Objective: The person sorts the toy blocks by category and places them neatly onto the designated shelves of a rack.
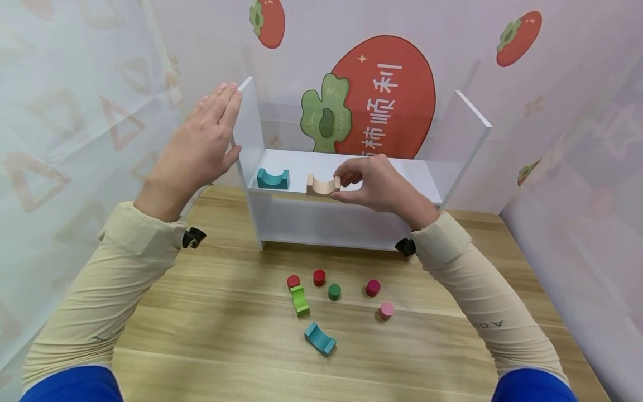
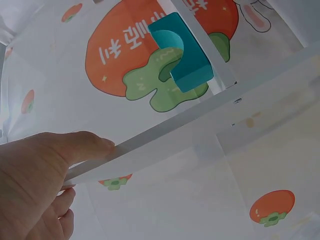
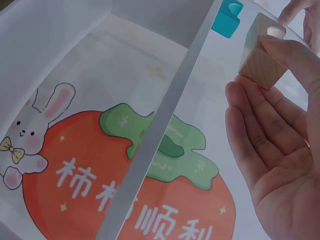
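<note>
A pale wooden block with a curved notch [image 1: 317, 186] is pinched between the thumb and fingers of my right hand [image 1: 378, 184], overlapping the front edge of the middle board. On that board, to its left, sits a teal notched block [image 1: 273, 180], notch upward. My left hand [image 1: 201, 139] grips the left side panel of the white shelf [image 1: 248, 120]. In the left wrist view its thumb [image 2: 90, 146] lies along the panel's edge, with the fingers on the other side, partly hidden. From the right wrist, the wooden block [image 3: 264, 60] shows at the fingertips.
On the wooden table [image 1: 211, 312] before the shelf lie a lime green notched block [image 1: 300, 301], another teal one [image 1: 320, 339], and several small cylinders, among them a green one [image 1: 334, 292] and a pink one [image 1: 385, 311]. The shelf's right panel [image 1: 464, 134] stands upright.
</note>
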The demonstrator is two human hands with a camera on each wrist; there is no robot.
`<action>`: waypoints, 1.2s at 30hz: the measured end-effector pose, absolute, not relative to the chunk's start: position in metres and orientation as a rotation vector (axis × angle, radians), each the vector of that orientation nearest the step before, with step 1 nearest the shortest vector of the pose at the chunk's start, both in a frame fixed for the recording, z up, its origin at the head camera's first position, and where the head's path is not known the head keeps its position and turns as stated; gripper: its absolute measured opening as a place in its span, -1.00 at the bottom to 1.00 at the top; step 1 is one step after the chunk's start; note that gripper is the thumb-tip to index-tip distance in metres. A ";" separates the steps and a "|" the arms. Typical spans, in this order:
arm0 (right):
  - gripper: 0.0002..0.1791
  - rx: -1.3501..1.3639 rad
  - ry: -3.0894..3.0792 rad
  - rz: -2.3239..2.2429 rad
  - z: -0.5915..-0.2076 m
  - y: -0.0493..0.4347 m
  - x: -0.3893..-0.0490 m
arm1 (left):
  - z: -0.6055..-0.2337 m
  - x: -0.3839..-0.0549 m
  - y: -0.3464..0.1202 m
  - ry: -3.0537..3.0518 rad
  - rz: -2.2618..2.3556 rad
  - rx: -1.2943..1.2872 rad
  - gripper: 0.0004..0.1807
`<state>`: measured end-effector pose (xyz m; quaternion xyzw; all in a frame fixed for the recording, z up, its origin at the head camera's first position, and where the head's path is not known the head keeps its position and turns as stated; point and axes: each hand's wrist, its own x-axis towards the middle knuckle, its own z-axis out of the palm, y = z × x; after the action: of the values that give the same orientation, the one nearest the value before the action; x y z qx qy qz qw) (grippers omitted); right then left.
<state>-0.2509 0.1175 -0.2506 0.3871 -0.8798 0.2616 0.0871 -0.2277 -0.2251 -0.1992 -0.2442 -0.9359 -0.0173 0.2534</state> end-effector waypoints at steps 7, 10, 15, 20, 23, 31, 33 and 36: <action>-0.65 1.074 -2.668 0.815 -0.254 0.111 -0.264 | -0.200 -0.227 -0.225 -2.545 -0.050 -0.665 -0.02; -0.67 1.057 -2.680 0.836 -0.257 0.110 -0.268 | -0.199 -0.227 -0.225 -2.552 -0.059 -0.669 -0.03; -0.68 1.032 -2.701 0.844 -0.260 0.108 -0.276 | -0.199 -0.227 -0.225 -2.557 -0.061 -0.670 -0.03; -0.68 1.021 -2.718 0.845 -0.263 0.107 -0.281 | -0.200 -0.228 -0.226 -2.552 -0.069 -0.663 -0.04; -0.68 1.027 -2.725 0.839 -0.264 0.106 -0.282 | -0.200 -0.228 -0.226 -2.551 -0.069 -0.661 -0.04; -0.68 1.030 -2.751 0.821 -0.264 0.104 -0.284 | -0.201 -0.230 -0.225 -2.541 -0.072 -0.664 -0.02; -0.68 1.034 -2.756 0.802 -0.264 0.104 -0.284 | -0.201 -0.230 -0.225 -2.542 -0.072 -0.666 -0.01; -0.70 1.049 -2.758 0.765 -0.264 0.103 -0.285 | -0.200 -0.229 -0.225 -2.545 -0.069 -0.662 -0.02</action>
<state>-0.2851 0.1028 -0.2639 0.3438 -0.9038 0.2507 0.0465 -0.2288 -0.2254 -0.2004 -0.2436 -0.9360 -0.0255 0.2526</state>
